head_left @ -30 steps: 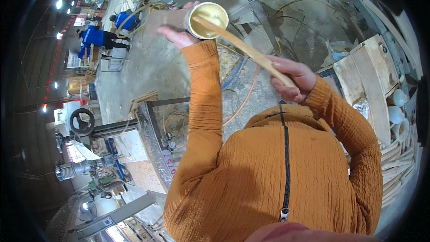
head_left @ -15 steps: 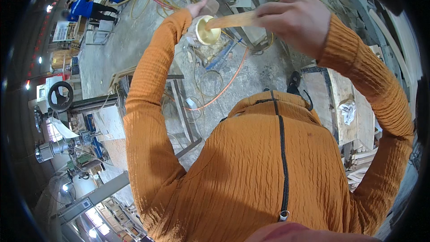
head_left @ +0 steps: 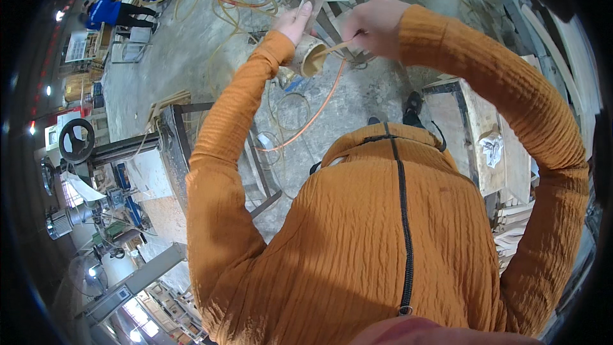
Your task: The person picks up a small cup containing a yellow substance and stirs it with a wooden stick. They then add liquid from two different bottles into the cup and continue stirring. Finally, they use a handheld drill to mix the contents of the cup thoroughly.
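My left hand [head_left: 294,23] is closed around a small tub [head_left: 300,57], tilted so that its round mouth faces right. Pale cream paste coats the inside. Under my left thumb is a flat, round-ended brownish piece [head_left: 312,2]; whether it is part of the tub I cannot tell. A flat wooden stick [head_left: 338,46] reaches into the tub's mouth, seen nearly edge-on. My right hand [head_left: 377,24], slightly blurred, pinches the stick's outer end.
Hoses [head_left: 333,92] lie looped on the concrete floor. A metal-framed stand [head_left: 258,179] is at my left, with machinery and a black handwheel [head_left: 76,140] beyond. To my right stands a wooden bench [head_left: 476,134] with a crumpled white wad [head_left: 491,149]. Two people in blue [head_left: 112,13] are at far left.
The tub has shifted slightly right and tipped further over. My right hand has moved left, and the stick has turned from broad side to nearly edge-on, its end still in the tub.
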Action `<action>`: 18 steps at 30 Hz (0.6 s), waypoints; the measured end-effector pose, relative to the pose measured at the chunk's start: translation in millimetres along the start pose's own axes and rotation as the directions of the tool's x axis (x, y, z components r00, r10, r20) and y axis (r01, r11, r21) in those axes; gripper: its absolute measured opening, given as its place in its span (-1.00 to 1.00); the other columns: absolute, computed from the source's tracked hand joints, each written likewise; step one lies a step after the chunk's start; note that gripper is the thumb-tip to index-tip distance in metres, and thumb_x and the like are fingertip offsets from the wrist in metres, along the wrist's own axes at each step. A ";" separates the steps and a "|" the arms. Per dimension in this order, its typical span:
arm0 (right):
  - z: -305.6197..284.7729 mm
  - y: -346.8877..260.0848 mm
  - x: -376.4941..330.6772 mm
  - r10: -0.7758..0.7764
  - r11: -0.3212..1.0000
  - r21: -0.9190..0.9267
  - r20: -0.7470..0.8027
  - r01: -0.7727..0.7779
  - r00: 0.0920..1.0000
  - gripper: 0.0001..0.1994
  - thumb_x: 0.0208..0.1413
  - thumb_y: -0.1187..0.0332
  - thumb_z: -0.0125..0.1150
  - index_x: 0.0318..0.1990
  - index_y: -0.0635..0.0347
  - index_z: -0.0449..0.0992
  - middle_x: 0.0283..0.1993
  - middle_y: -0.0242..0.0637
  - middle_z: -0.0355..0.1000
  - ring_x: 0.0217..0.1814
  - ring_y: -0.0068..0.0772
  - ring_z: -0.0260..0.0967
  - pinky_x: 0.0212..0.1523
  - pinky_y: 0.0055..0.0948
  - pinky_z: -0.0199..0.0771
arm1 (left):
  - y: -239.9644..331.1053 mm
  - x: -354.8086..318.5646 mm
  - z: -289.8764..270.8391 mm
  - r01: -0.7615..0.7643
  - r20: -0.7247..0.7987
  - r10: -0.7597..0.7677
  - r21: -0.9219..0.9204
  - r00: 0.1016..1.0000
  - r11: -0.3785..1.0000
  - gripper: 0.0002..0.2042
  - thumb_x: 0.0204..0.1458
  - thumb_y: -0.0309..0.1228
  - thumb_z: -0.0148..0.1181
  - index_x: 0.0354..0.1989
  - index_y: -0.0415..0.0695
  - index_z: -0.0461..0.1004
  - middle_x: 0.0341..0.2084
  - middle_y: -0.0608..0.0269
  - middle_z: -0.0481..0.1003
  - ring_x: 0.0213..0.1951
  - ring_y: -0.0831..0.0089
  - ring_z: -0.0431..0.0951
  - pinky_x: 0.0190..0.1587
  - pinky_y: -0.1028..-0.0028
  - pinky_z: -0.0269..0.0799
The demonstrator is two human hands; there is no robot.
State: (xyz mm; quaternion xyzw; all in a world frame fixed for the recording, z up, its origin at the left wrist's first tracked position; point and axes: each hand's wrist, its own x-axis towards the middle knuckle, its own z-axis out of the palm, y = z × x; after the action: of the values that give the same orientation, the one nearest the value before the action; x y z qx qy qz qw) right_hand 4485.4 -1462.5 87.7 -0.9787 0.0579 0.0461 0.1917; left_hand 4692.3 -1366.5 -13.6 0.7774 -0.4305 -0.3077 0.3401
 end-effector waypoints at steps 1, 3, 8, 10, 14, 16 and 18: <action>-0.4 5.0 -5.0 -0.002 0.995 0.099 -0.002 0.002 1.000 -0.85 -0.11 0.44 0.09 -0.36 0.16 0.54 -0.45 -0.17 0.44 -0.41 -0.27 0.44 -0.35 -0.41 0.43 | -8.5 -6.2 2.0 -0.013 -0.016 0.012 -0.080 1.000 0.997 -0.46 0.12 0.04 -0.22 -0.28 -0.28 0.45 -0.57 0.16 0.50 -0.49 0.45 0.51 -0.40 0.48 0.39; 10.3 23.0 -8.2 -0.007 0.970 0.244 0.002 0.007 1.000 -0.77 -0.08 0.41 0.10 -0.22 0.19 0.52 -0.46 -0.21 0.45 -0.52 -0.36 0.41 -0.43 -0.47 0.42 | -10.7 -11.6 4.6 -0.058 -0.026 0.053 -0.253 0.998 0.966 -0.47 0.14 0.01 -0.22 -0.32 -0.31 0.44 -0.56 0.14 0.49 -0.49 0.42 0.52 -0.41 0.50 0.43; 22.4 36.0 -30.5 0.109 0.634 0.744 0.184 -0.210 0.977 -0.76 0.01 0.37 0.06 -0.21 0.32 0.50 -0.48 -0.34 0.39 -0.66 -0.62 0.28 -0.65 -0.63 0.35 | -11.3 -24.8 -12.4 -0.049 -0.036 0.035 -0.547 0.999 0.836 -0.38 0.16 0.03 -0.37 -0.22 -0.44 0.32 -0.44 -0.06 0.48 -0.40 0.20 0.54 -0.30 0.31 0.52; 31.6 41.2 -34.9 0.113 0.565 0.805 0.144 -0.183 0.983 -0.75 0.00 0.32 0.07 -0.22 0.28 0.51 -0.47 -0.35 0.39 -0.68 -0.59 0.29 -0.68 -0.63 0.35 | 1.1 -33.5 -11.5 -0.140 -0.078 0.117 -0.512 0.990 0.847 -0.36 0.15 0.05 -0.36 -0.23 -0.46 0.31 -0.43 -0.09 0.47 -0.39 0.16 0.54 -0.31 0.29 0.52; 35.4 43.3 -48.2 0.163 0.310 0.906 0.249 -0.289 0.955 -0.74 0.01 0.29 0.07 -0.16 0.19 0.48 -0.47 -0.37 0.39 -0.70 -0.63 0.29 -0.80 -0.69 0.22 | 15.7 -41.2 -22.3 -0.280 -0.215 0.185 -0.619 0.959 0.733 -0.33 0.10 0.12 -0.30 -0.23 -0.45 0.31 -0.45 -0.09 0.46 -0.41 0.12 0.53 -0.33 0.25 0.52; 42.6 38.7 -53.0 0.156 0.209 0.942 0.232 -0.262 0.960 -0.73 0.02 0.27 0.09 -0.15 0.18 0.47 -0.47 -0.37 0.40 -0.69 -0.63 0.30 -0.81 -0.69 0.18 | 22.0 -45.0 -28.9 -0.360 -0.280 0.227 -0.683 0.933 0.636 -0.35 0.09 0.12 -0.24 -0.23 -0.42 0.32 -0.47 -0.06 0.46 -0.43 0.16 0.53 -0.35 0.26 0.53; 49.2 34.3 -55.9 0.168 0.096 0.963 0.234 -0.252 0.958 -0.73 0.03 0.26 0.10 -0.15 0.17 0.46 -0.47 -0.37 0.40 -0.69 -0.62 0.30 -0.82 -0.70 0.14 | 25.7 -45.8 -32.4 -0.392 -0.309 0.248 -0.625 0.918 0.675 -0.32 0.06 0.16 -0.24 -0.12 -0.39 0.25 -0.46 -0.07 0.45 -0.43 0.10 0.52 -0.35 0.21 0.53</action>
State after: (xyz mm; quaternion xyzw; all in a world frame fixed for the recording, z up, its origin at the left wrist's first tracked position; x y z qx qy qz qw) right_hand 4422.3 -1470.0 35.9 -0.5883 0.2059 0.0544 0.7801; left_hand 4685.4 -1327.9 34.1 0.5387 -0.3828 -0.2990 0.6884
